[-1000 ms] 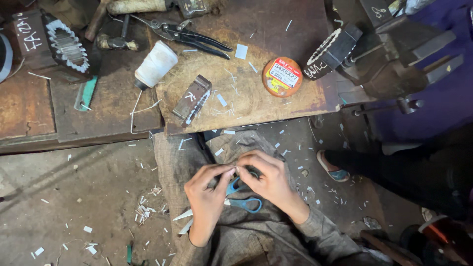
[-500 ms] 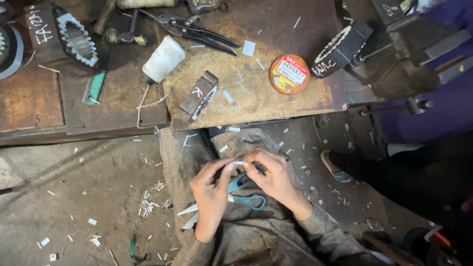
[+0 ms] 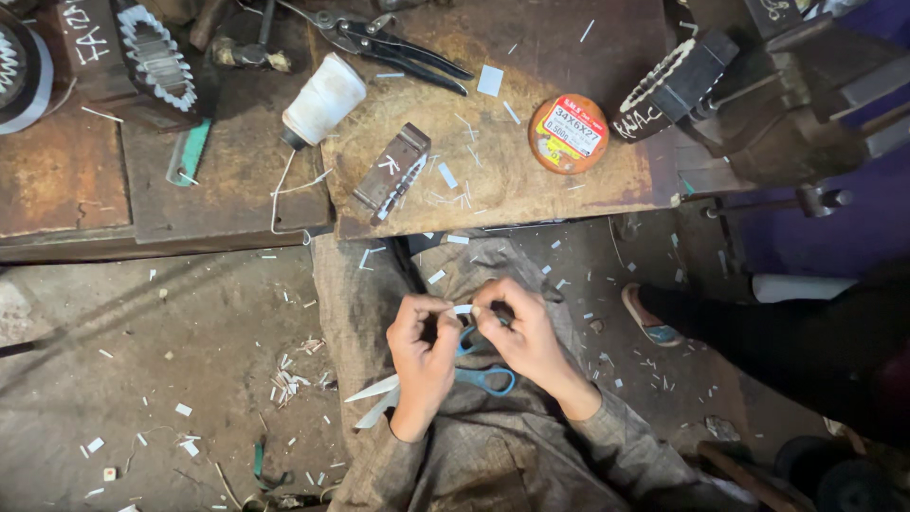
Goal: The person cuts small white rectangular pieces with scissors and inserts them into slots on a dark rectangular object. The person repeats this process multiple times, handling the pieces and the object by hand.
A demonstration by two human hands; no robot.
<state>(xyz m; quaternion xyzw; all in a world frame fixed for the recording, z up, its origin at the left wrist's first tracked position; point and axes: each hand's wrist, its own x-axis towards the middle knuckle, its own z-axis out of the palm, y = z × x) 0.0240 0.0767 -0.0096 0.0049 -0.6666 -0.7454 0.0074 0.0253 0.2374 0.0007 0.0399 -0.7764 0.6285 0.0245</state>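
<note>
Both the left hand [image 3: 424, 346] and right hand [image 3: 519, 332] pinch a small white strip [image 3: 462, 309] between fingertips, just above blue-handled scissors [image 3: 445, 377] lying on the lap

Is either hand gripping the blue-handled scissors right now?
No: the blue-handled scissors lie loose on the lap cloth, while the left hand and right hand pinch a small white strip between them.
</note>
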